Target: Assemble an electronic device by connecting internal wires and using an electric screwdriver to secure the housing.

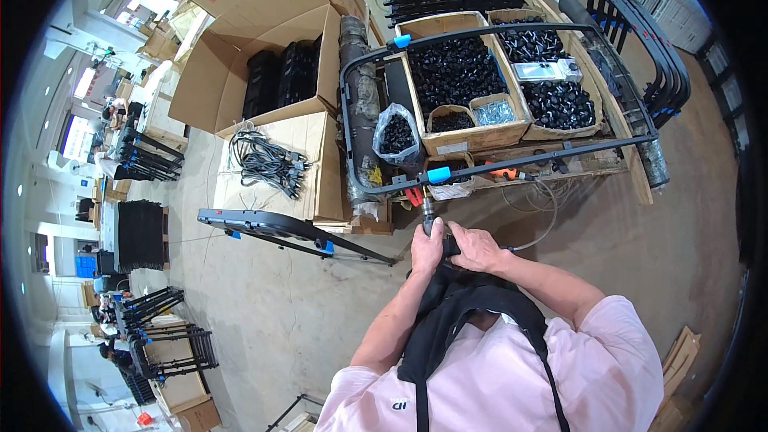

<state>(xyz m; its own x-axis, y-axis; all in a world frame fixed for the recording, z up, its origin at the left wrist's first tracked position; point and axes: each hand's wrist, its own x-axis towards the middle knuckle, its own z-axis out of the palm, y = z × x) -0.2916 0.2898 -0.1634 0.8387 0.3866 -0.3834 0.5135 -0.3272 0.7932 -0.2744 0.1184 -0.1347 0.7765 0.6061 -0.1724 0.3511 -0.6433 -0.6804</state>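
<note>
Together, both hands' fingers (436,244) pinch a black tool (430,220) near brown cartons (468,140) (blue-tagged frame (438,174) above)

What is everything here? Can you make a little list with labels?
place: workshop floor with cartons and stacked black frames
left hand: gripping a dark tool, tip pointing up
right hand: touching the tool beside the left hand
hose: loops from the hands toward the frame
frame: black tube loop with blue clips, lying over the boxes
boxes: full of small black parts
bag: clear, black parts inside
cables: bundle on a flat carton
</note>
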